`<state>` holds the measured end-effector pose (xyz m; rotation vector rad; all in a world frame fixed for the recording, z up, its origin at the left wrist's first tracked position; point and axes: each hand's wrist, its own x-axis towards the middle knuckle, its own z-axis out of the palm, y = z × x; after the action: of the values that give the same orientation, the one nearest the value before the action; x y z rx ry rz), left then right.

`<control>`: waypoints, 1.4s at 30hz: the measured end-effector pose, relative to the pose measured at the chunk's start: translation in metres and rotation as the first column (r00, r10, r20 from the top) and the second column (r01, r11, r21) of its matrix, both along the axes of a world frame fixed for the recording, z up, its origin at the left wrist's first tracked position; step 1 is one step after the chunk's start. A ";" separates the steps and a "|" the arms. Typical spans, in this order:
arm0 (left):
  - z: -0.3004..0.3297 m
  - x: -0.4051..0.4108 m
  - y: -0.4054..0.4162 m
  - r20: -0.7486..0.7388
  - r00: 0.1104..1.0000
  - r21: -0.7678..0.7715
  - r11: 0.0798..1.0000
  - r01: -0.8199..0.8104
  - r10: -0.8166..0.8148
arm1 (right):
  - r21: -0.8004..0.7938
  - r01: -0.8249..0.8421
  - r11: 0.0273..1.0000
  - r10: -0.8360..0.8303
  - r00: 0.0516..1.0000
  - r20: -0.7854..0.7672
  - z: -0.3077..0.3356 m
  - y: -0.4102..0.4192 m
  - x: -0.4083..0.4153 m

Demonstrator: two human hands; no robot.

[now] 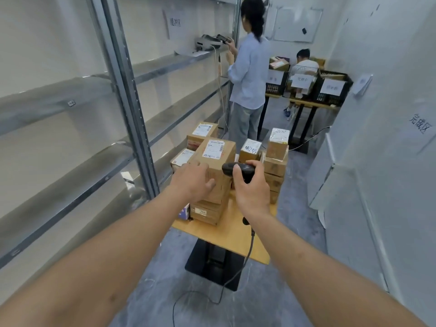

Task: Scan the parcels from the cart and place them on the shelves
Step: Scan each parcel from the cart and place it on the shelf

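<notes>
Plain brown cardboard parcels with taped seams and white printed labels stood stacked on a smooth, pale wooden tabletop point(232, 234) carried by a black pedestal base, at the centre of the frame. The tallest parcel point(215, 165), a boxy carton with a barcode label on its top face, sat on a flatter box point(207, 212) near the middle. The left hand point(192, 179) reached in from the lower left, palm down, its fingers curled over the carton's near top edge and thumb pressed to the front face, gripping it. The right hand point(251, 187) came in from the lower right with its fingers wrapped round a glossy black handheld scanner point(238, 169), the scanner's head turned toward the carton, just beside it; a thin black cable point(249, 251) trailed down to the mottled grey floor. Bare grey metal shelves point(70, 100) with a dull sheen filled the left of the frame. Smaller labelled boxes point(277, 143) were piled at the tabletop's right side.
</notes>
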<state>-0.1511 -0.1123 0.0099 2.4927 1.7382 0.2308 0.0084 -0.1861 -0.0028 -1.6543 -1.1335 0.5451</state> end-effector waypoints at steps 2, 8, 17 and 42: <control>-0.001 0.012 0.015 0.027 1.000 0.002 1.000 -0.014 0.014 | -0.006 0.019 1.000 -0.019 1.000 -0.001 -0.002 0.010 0.012; -0.024 0.024 0.068 0.033 0.999 -0.001 1.000 -0.029 0.029 | -0.036 0.082 0.996 -0.082 0.997 0.005 -0.011 0.052 0.022; -0.056 0.024 0.148 0.087 0.996 -0.087 0.996 -0.029 0.037 | -0.096 0.199 0.975 -0.201 0.979 -0.016 -0.034 0.130 0.003; -0.075 0.070 0.143 0.063 0.947 -0.295 0.912 -0.284 0.315 | -0.147 0.123 0.981 -0.126 0.992 -0.009 -0.046 0.143 0.062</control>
<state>-0.0809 0.0312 -0.0653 1.9744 1.9476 0.1258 0.0706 -0.0433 -0.0486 -1.8295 -0.9885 0.5728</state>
